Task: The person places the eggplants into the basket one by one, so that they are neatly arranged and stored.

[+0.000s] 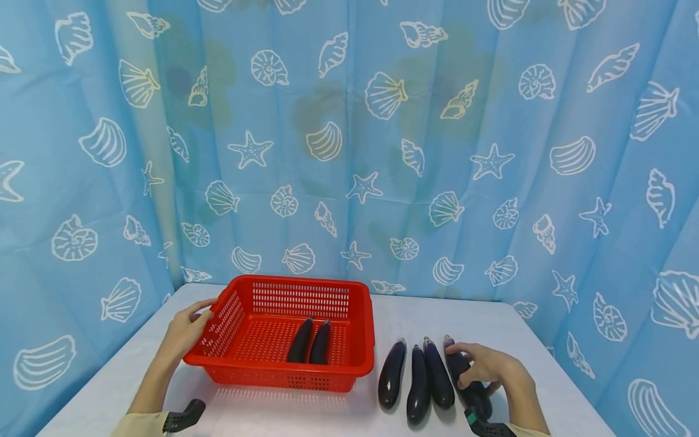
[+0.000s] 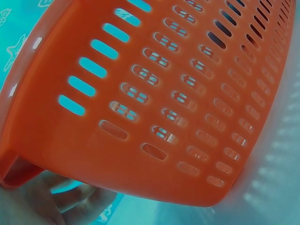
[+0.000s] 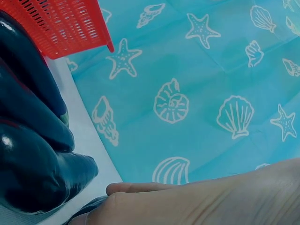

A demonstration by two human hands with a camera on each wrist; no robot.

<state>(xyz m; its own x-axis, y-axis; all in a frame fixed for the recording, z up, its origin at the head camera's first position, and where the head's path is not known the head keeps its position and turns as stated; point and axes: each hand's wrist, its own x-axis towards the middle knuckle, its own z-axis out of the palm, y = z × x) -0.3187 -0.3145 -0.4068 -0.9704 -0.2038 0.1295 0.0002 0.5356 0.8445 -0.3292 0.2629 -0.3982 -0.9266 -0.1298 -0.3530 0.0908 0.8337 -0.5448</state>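
My left hand holds the left rim of a red plastic basket. In the left wrist view some of its fingers show past the basket's edge. Two dark purple eggplants, one here and one beside it, lie in the basket's right half. My right hand is curled over the rightmost eggplant on the table, thumb and fingers about its sides. In the right wrist view the hand covers most of that eggplant.
Left of my right hand, more eggplants lie side by side: one, a second and a third. The white table carries everything. A blue curtain with shell prints hangs behind and along both sides.
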